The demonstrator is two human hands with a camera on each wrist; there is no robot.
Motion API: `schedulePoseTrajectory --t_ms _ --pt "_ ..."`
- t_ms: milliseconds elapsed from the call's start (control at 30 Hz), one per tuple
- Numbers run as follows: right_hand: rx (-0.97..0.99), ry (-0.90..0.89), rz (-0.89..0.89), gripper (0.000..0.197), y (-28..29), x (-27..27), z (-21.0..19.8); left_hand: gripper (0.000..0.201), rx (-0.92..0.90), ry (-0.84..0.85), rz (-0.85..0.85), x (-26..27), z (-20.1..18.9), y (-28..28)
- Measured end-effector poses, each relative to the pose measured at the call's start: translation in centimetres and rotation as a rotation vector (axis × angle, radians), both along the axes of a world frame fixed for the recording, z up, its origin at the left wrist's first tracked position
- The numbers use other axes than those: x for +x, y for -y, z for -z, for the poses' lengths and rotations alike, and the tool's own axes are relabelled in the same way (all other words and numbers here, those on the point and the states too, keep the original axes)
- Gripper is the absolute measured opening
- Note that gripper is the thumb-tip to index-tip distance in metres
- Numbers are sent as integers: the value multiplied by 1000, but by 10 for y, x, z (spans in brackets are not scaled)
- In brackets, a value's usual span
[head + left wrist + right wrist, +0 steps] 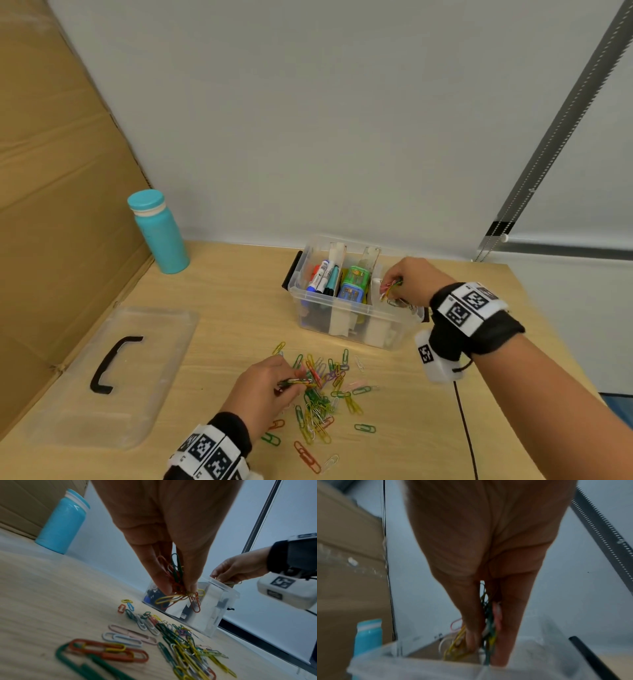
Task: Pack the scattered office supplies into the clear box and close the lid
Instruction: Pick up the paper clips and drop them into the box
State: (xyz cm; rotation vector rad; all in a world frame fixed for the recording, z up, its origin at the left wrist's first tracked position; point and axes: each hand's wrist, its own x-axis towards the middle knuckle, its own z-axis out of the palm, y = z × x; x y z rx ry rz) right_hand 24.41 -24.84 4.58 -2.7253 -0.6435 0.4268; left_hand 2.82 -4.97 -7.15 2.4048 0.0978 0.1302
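Note:
The clear box (pixel 346 310) stands open on the wooden table, with markers (pixel 320 275) in its left compartment and green and blue items (pixel 352 284) in the middle one. My right hand (pixel 409 282) pinches a bunch of coloured paper clips (pixel 390 289) over the box's right compartment; the right wrist view shows the clips (pixel 485 632) between its fingers. My left hand (pixel 270 385) pinches another bunch of paper clips (pixel 176 585) just above the scattered pile of clips (pixel 322 394) in front of the box. The clear lid (pixel 113 373) with a black handle lies flat at the left.
A teal bottle (pixel 159 233) stands at the back left beside a cardboard sheet (pixel 51 171). A black cable (pixel 464 428) runs across the table at the right. A white wall closes off the back edge of the table.

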Motion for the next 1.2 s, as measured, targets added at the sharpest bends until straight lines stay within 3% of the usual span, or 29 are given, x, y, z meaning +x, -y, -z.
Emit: schedulePoseTrajectory --t_ms 133,233,367,467,533,667,767,933,1100,1200 --pt "-357 -56 -112 25 -27 10 14 24 -26 -1 -18 -2 0 -1" --pt "-430 -66 -200 31 -30 12 18 21 -44 3 -25 -4 -1 -2" --pt "-83 -90 -71 28 -7 1 14 20 -80 11 -35 -5 -2 0" --pt "162 232 21 25 23 -19 24 20 -100 45 -28 -3 -7 3" --pt "192 402 76 30 43 -38 39 21 -122 54 -13 2 -15 9" --pt "144 313 107 52 61 -59 74 23 -138 80 58 25 -46 29" --pt "202 349 103 62 62 -57 91 23 -102 127 111 55 -79 48" --pt "231 411 108 66 60 -57 96 30 218 152 146 119 -113 85" --pt "224 403 124 68 59 -58 95 24 617 -110 220 171 -114 124" --pt "227 390 126 78 59 -57 96 27 706 -289 260 188 -104 136"
